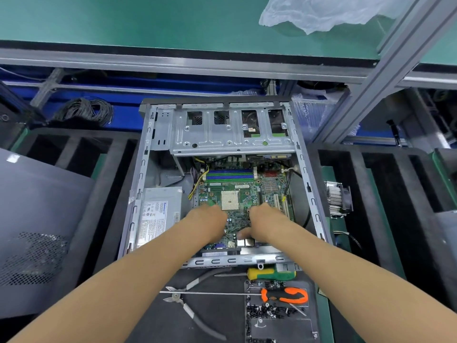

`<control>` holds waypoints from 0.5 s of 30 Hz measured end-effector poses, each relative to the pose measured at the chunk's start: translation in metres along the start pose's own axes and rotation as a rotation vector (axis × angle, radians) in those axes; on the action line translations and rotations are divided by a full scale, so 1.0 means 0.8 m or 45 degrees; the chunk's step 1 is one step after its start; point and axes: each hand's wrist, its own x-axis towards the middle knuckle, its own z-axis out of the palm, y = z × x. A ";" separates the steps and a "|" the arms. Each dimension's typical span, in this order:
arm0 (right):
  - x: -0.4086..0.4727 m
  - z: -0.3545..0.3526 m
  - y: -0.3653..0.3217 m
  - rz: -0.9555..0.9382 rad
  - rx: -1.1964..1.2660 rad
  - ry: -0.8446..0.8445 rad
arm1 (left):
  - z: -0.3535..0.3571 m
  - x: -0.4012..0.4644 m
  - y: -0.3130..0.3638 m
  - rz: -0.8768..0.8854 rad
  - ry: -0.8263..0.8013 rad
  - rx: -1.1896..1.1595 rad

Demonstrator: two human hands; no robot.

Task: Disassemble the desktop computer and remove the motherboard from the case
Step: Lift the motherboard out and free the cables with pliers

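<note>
The open desktop case (pixel 144 169) lies flat in front of me, with the green motherboard (pixel 237 191) still inside and its CPU socket bare. Both hands reach into the case over the near half of the board. My left hand (pixel 209 220) has its fingers bent down onto the board by some thin wires; what they touch is hidden. My right hand (pixel 265 222) curls its fingers down on the board, its thumb against the metal rear port block (pixel 246 241).
A power supply (pixel 158 214) fills the case's left side and a drive cage (pixel 232 131) its far end. In front of the case lie a yellow-green screwdriver (pixel 272 274), an orange screwdriver (pixel 284 295), pliers (pixel 188 305) and a tray of screws (pixel 272 311). A heatsink (pixel 337 199) sits right; a side panel (pixel 37 219) left.
</note>
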 end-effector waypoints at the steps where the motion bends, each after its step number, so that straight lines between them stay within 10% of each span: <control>1: 0.000 0.001 -0.003 0.021 -0.022 -0.025 | 0.003 0.000 0.000 -0.009 -0.006 0.021; 15: 0.009 0.016 -0.017 0.137 0.072 -0.018 | 0.009 0.007 0.002 -0.044 -0.068 0.044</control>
